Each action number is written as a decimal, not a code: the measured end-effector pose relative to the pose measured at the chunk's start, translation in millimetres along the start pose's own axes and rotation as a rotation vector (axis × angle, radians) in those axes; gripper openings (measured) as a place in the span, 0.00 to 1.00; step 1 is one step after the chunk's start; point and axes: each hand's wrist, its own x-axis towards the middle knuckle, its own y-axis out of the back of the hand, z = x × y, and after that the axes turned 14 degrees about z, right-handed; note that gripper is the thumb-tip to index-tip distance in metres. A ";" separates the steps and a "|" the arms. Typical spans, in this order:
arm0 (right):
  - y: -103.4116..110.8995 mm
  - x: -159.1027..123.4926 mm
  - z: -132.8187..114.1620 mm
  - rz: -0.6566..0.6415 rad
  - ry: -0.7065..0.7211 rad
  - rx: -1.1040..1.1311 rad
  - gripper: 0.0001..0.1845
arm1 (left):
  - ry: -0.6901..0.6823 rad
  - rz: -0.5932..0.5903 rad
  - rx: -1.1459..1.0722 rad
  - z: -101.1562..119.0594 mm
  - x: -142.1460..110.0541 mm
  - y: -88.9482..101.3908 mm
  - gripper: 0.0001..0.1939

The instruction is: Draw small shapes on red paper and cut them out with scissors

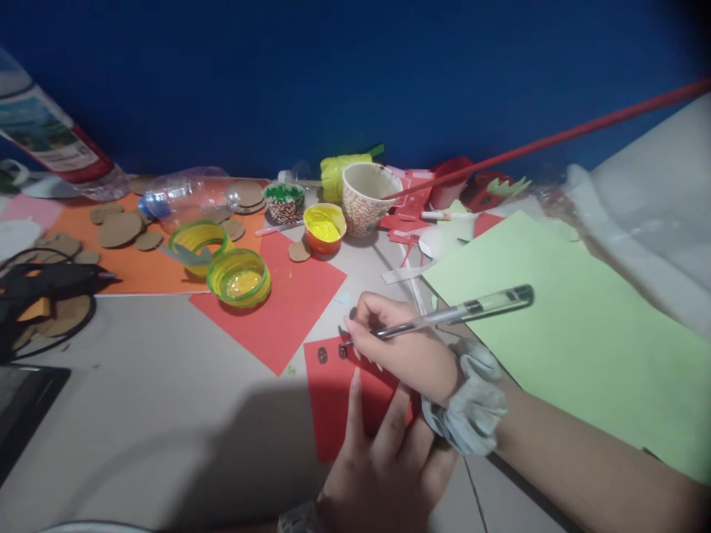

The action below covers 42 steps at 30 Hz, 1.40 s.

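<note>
My right hand [397, 337] is closed around a black pen [452, 307], its tip touching a small red paper sheet [327, 414]. Two small dark drawn shapes [323, 355] stand side by side near the sheet's top edge, the pen at the right one. With fingers spread, my left hand [386, 455] lies flat on the lower part of the same sheet. A pale grey scrunchie [472, 400] circles my right wrist.
Beyond the hands stand a patterned paper cup [364, 203], a yellow paint cup [325, 228] and green-yellow plastic rings [240, 280]. Light green paper [578, 333] covers the right side. A glue gun [49, 281], cardboard pieces [119, 229] and a plastic bottle [183, 196] lie left.
</note>
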 end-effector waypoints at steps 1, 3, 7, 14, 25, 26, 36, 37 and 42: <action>-0.2 0.1 0.5 0.008 0.012 -0.014 0.13 | -0.008 0.017 0.005 -0.3 0.0 -0.8 0.13; -0.6 0.3 1.3 0.021 0.030 -0.044 0.13 | -0.015 0.033 0.013 -0.7 -0.1 -2.2 0.13; -1.2 0.3 1.1 0.007 0.010 -0.025 0.13 | -0.024 0.062 0.043 -0.3 -0.4 -4.6 0.13; -1.6 0.0 0.1 0.010 0.002 -0.007 0.13 | -0.004 0.108 0.075 2.8 -1.6 -9.7 0.14; -1.1 0.9 -0.7 0.026 0.052 -0.051 0.12 | -0.040 0.173 0.059 -1.4 -0.2 -11.5 0.12; -1.0 0.9 -0.5 0.025 0.060 -0.057 0.13 | -0.041 0.188 0.057 -1.3 -0.3 -11.7 0.12; -1.1 0.5 1.7 0.025 0.032 -0.028 0.12 | -0.042 0.208 0.055 -0.7 0.4 -11.7 0.10; -1.0 0.5 1.8 0.024 0.022 -0.020 0.12 | -0.040 0.222 0.052 -0.9 0.4 -12.1 0.11; -0.9 0.5 0.7 0.023 0.050 -0.022 0.12 | -0.055 0.183 0.055 -1.1 -0.6 -11.6 0.11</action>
